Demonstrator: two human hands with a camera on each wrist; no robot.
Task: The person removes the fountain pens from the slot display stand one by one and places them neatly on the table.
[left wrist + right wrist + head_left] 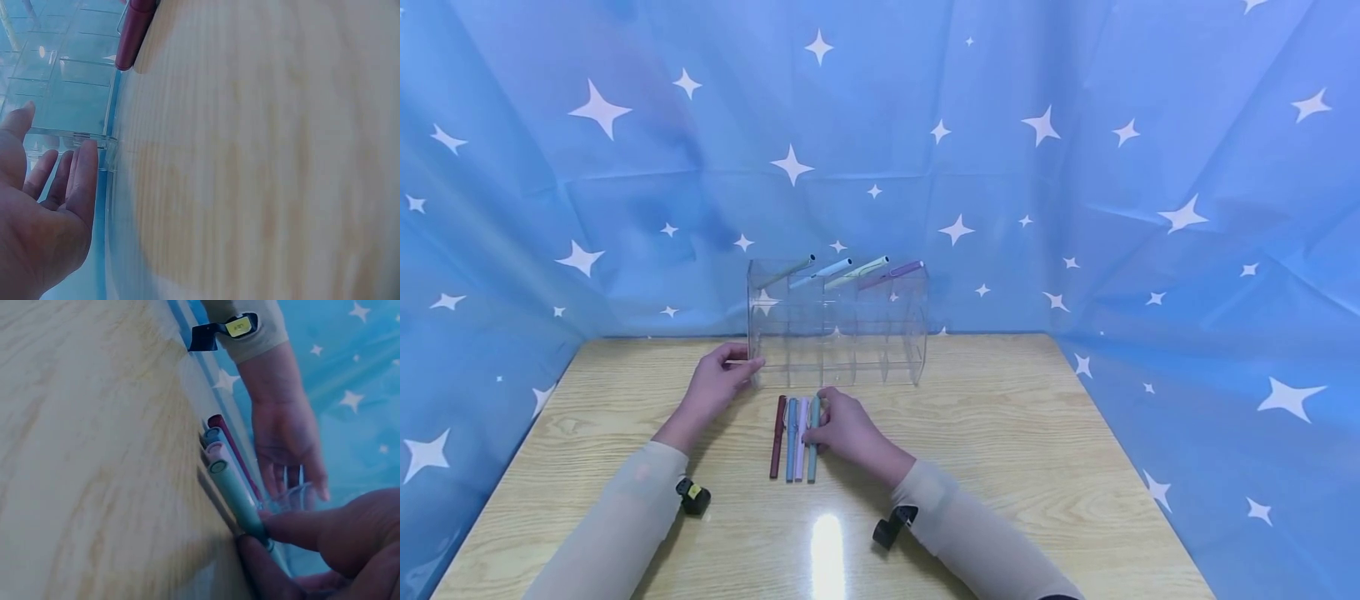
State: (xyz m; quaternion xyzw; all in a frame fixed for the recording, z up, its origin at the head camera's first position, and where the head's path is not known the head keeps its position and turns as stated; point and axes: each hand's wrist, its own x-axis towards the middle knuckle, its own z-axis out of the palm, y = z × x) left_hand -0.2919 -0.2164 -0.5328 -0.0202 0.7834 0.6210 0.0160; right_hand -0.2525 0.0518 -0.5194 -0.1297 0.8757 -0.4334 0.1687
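A clear acrylic organizer [838,367] with several compartments stands at the back of the table. My left hand [721,379] holds its left end, thumb across the front corner and fingers at the side; the left wrist view shows that hand [50,206] at the clear edge. In front of the organizer lie a dark red pen [777,437], a blue pen [792,442] and a lilac pen [801,442], side by side. At the right of this row, my right hand [850,429] pinches a teal green pen [234,494] between thumb and fingers. That pen still lies along the others.
Leaning in the organizer's upper row are a dark green pen [793,268], a light blue pen [823,273], a pale green pen [861,271] and a purple pen [895,273]. A blue starred curtain [880,125] hangs behind the wooden table [1015,467].
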